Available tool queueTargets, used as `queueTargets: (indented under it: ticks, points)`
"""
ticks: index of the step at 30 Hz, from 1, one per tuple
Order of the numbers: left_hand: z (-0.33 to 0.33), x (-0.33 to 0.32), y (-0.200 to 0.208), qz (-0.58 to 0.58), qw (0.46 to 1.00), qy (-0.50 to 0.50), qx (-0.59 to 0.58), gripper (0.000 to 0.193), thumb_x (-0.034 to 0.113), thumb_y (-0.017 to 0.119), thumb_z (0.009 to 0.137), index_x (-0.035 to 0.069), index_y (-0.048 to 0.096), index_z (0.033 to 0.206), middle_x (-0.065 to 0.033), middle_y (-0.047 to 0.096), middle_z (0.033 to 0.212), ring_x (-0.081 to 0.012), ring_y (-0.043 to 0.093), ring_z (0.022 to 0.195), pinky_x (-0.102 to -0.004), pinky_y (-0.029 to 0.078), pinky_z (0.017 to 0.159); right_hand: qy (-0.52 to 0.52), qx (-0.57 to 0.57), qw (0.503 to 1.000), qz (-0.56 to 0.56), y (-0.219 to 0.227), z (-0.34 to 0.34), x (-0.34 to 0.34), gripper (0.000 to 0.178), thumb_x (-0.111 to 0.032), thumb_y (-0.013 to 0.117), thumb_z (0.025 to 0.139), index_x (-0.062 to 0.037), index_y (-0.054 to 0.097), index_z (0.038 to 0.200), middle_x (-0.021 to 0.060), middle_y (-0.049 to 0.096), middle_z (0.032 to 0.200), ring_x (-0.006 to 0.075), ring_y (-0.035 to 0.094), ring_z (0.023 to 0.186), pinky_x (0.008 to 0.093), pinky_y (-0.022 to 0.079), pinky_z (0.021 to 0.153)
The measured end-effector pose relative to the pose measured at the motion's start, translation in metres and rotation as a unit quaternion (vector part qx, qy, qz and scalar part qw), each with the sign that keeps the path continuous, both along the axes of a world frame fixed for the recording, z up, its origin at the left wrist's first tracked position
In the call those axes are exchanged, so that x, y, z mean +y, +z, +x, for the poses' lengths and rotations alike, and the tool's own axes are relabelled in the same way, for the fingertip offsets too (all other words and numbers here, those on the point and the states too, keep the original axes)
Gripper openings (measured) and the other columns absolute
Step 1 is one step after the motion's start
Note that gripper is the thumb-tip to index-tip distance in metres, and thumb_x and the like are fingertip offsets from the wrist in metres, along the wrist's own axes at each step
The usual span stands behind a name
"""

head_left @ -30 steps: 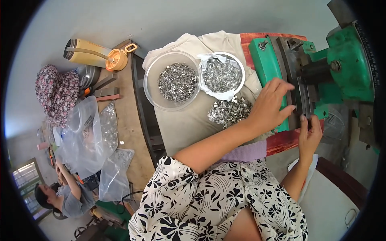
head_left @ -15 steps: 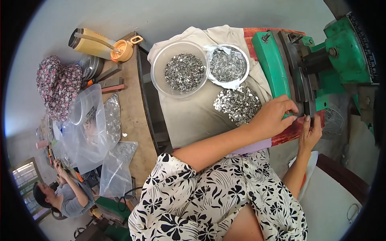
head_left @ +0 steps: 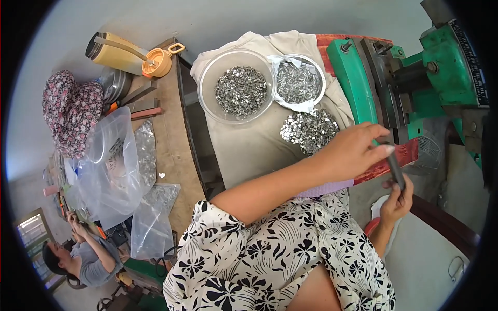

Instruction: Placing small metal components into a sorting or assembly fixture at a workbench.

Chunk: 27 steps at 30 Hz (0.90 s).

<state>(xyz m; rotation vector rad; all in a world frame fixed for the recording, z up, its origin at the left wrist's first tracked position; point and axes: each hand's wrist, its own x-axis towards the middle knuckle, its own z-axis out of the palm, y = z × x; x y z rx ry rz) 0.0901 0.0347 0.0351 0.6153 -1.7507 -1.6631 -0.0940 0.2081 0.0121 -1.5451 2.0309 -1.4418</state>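
My right hand (head_left: 398, 201) grips the lower end of a dark metal bar (head_left: 396, 170), held tilted off the front edge of the green machine (head_left: 358, 83). At the bar's upper end, my left hand (head_left: 358, 150) has its thumb and index finger curled close together. Whatever sits between those fingertips is too small to make out. Left of that hand, a loose heap of small shiny metal pieces (head_left: 309, 130) lies on a beige cloth (head_left: 236, 155). Behind the heap are a clear round tub (head_left: 200, 85) of similar pieces and a white lined bowl (head_left: 322, 83) of thin metal parts.
On the wooden table (head_left: 179, 129) at left are a yellow bottle (head_left: 116, 54), a floral hat (head_left: 70, 111) and clear plastic bags (head_left: 111, 166). Another person (head_left: 91, 259) works at the far lower left. A dark-edged chair (head_left: 441, 228) stands at right.
My right hand has pulled the dark bar away from the machine, toward me. My left hand has shifted slightly and stays at the bar's upper end.
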Motion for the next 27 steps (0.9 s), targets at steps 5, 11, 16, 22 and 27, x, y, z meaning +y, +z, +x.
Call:
queueTargets:
  ticks: [5,11,16,22,27]
  points:
    - [0.063,-0.046,-0.003,0.063,0.994,-0.060,-0.067,0.024,0.018,0.061,0.098,-0.001,0.072,0.104,-0.0043,0.065,0.077,-0.0093,0.062,0.067,-0.0259,0.051,0.061,0.198,0.080,0.976,0.052,0.028,0.043,-0.086,0.027,0.005,0.058,0.089,0.0038,0.064,0.116,0.0118,0.066,0.099,0.0179,0.067,0.082,0.0280,0.052,0.074]
    - [0.152,-0.078,0.032,0.013,0.991,0.065,-0.112,0.027,0.005,0.067,0.090,0.000,0.071,0.116,-0.0043,0.068,0.098,-0.0109,0.062,0.088,-0.0246,0.049,0.076,0.258,-0.334,0.904,0.069,0.041,0.114,-0.187,0.039,0.000,0.066,0.091,0.0063,0.057,0.128,0.0127,0.067,0.109,0.0162,0.068,0.096,0.0261,0.054,0.083]
    - [0.181,-0.088,0.022,-0.158,0.949,0.247,-0.118,0.027,0.007,0.070,0.085,-0.002,0.071,0.111,-0.0065,0.067,0.089,-0.0132,0.061,0.078,-0.0264,0.047,0.071,0.292,-0.285,0.913,0.023,0.044,0.150,-0.220,0.043,0.001,0.066,0.091,0.0050,0.055,0.132,0.0132,0.068,0.107,0.0151,0.068,0.096,0.0276,0.056,0.086]
    - [0.195,-0.091,0.004,-0.067,0.930,0.340,-0.119,0.026,0.008,0.068,0.090,-0.005,0.069,0.113,-0.0075,0.067,0.096,-0.0113,0.061,0.081,-0.0250,0.049,0.077,0.252,-0.284,0.923,0.061,0.029,0.118,-0.176,0.020,0.003,0.066,0.091,0.0067,0.065,0.111,0.0126,0.069,0.101,0.0150,0.069,0.091,0.0256,0.057,0.080]
    - [0.198,-0.089,-0.004,-0.064,0.923,0.346,-0.155,0.027,0.008,0.067,0.092,-0.006,0.068,0.115,-0.0067,0.066,0.098,-0.0110,0.061,0.084,-0.0248,0.049,0.078,0.133,-0.350,0.909,0.184,0.002,0.062,-0.104,0.013,-0.001,0.064,0.093,0.0048,0.066,0.104,0.0086,0.070,0.087,0.0161,0.072,0.072,0.0249,0.059,0.068]
